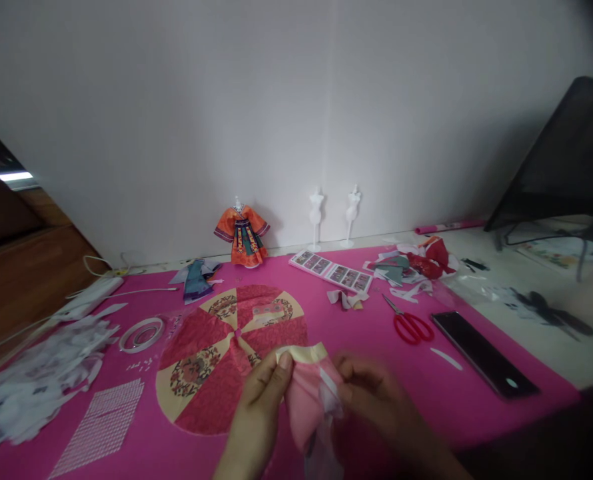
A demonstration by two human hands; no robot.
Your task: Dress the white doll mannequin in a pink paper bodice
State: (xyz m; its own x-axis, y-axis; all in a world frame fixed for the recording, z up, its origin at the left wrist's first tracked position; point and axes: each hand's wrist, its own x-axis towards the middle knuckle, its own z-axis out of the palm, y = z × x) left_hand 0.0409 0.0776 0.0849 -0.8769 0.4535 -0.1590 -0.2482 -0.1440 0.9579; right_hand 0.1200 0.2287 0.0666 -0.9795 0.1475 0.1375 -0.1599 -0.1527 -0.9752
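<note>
Both my hands hold a small folded pink paper piece [304, 393] with a cream band along its top, low at the front of the pink mat [386, 380]. My left hand [261, 400] pinches its upper left corner with the thumb on top. My right hand [371, 393] grips its right side, where a white strip hangs down. Just behind lies a round fan-like sheet of red and cream patterned paper [226, 353].
Red scissors [410, 325] and a black phone [484, 353] lie to the right. A tape roll [141, 333], white paper scraps [41, 380] and a dotted sheet [101, 427] lie left. A dressed paper doll [241, 237], two white mannequins [316, 217] and sticker strips [331, 270] stand near the wall.
</note>
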